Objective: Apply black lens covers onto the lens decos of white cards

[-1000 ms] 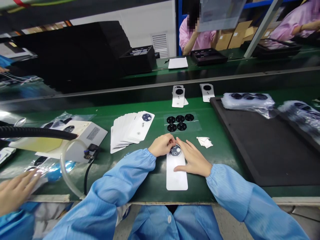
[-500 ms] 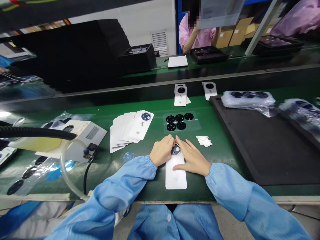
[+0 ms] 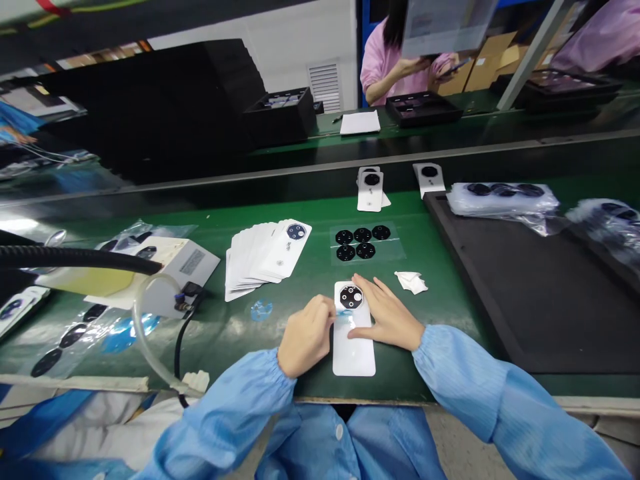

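White and smooth, the phone back panel lies flat on the green desk, just in from its near edge, the black camera disc at the end farther from me; turned this way, I judge, so both hands reach the disc easily. My right hand spreads along the panel's right side, fingers open and gripping nothing, thumb laid across the white face; it seems to steady the panel against sliding. My left hand sits at the opposite side, its fingers closed in a pinch on a thin bluish film that crosses the panel below the disc. Holding it from the side probably keeps my knuckles off the disc.

Fanned white panels lie to the left, deeper in from the near edge, overlapped perhaps for lifting one at a time. Toward the far edge, a clear sheet carries five black discs, spaced as if for picking singly.
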`<state>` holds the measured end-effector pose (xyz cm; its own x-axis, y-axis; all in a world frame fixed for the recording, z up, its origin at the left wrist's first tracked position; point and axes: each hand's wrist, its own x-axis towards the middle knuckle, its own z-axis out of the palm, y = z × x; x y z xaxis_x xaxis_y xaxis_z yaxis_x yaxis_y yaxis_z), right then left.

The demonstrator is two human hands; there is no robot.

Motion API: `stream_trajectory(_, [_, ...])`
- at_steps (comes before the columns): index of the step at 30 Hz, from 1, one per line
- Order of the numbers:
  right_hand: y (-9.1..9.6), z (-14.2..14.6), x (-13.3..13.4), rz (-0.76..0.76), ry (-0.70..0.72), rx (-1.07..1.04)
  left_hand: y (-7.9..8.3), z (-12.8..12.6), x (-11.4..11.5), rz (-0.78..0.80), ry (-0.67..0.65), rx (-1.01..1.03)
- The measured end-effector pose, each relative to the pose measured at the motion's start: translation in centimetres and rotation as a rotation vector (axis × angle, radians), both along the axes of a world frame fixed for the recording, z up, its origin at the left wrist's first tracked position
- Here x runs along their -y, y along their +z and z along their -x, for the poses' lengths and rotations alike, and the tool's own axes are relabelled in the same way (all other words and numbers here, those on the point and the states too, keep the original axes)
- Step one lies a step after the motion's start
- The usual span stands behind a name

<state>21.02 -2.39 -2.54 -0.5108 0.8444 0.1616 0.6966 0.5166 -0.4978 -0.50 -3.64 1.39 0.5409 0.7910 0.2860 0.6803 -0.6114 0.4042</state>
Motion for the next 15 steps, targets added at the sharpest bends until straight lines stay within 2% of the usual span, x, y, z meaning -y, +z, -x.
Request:
stream_trajectory(2, [-0.1,-0.1,0.0,-0.001,0.009,0.0,0.5,1.2,2.2,0.019,0.105,0.098])
stream_trajectory(4, [-0.2,-0.2,0.0,-0.005,0.02,0.004,0.8,2.5,5.0,0.121,0.215,0.226])
stream_trajectory(8, [-0.2,-0.5,-0.1,-0.013,0.039,0.028,-0.3,5.0,11.7,0.582,0.376,0.503])
stream_trajectory(10, [-0.2,-0.6,-0.1,-0.015,0.045,0.04,-1.8,6.3,15.0,0.788,0.451,0.586])
stream_trajectory(12, [-0.2,-0.7,-0.1,-0.02,0.059,0.049,-4.0,7.4,17.6,0.957,0.561,0.672])
stream_trajectory(13, [-0.2,-0.7,-0.1,-0.026,0.063,0.054,-5.3,8.0,18.7,1.015,0.627,0.717])
stream_trajectory(15, [-0.2,-0.9,-0.2,-0.035,0.059,0.066,-8.2,9.4,20.1,1.033,0.79,0.811])
